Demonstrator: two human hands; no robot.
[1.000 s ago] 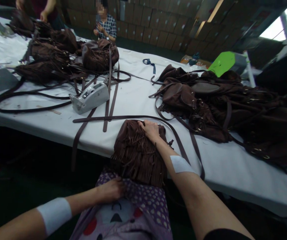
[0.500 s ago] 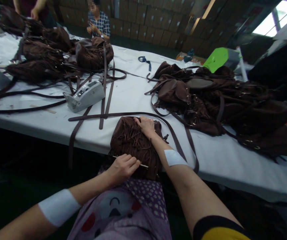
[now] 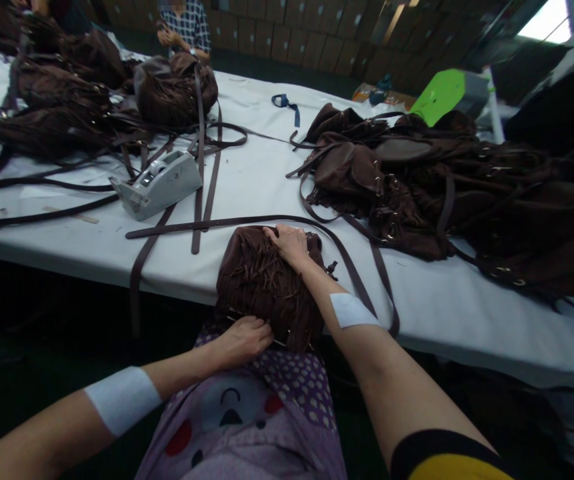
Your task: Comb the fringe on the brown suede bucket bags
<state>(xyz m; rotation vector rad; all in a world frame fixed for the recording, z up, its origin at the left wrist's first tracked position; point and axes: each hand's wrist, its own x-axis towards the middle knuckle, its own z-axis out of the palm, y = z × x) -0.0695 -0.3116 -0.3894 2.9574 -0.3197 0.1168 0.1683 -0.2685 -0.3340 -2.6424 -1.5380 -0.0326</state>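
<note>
A dark brown fringed bag (image 3: 247, 267) rests at the table's front edge, against the lap side, with its long strap (image 3: 207, 224) lying across the cloth. My right hand (image 3: 291, 245) grips the bag's upper part, fingers bent over the top and thumb apart. Below it, my left hand (image 3: 247, 339) is closed at the lower ends of the fringe around a thin, pale stick-like tool (image 3: 279, 344). Only short lengths of that tool show on either side of the fist, so its exact kind is unclear. White patches cover part of both forearms.
A grey tape dispenser (image 3: 164, 183) stands on the white-covered table (image 3: 247, 180). Brown bags lie piled at left (image 3: 67, 93) and right (image 3: 417, 180), straps trailing. A blue strap loop (image 3: 287, 105) and green object (image 3: 439, 97) are farther back. A person in a checked shirt (image 3: 194, 27) stands across.
My left hand has moved slightly down and left along the fringe with the stick-like tool, which is now more hidden. My right hand keeps its hold on the bag. The camera view has shifted a little.
</note>
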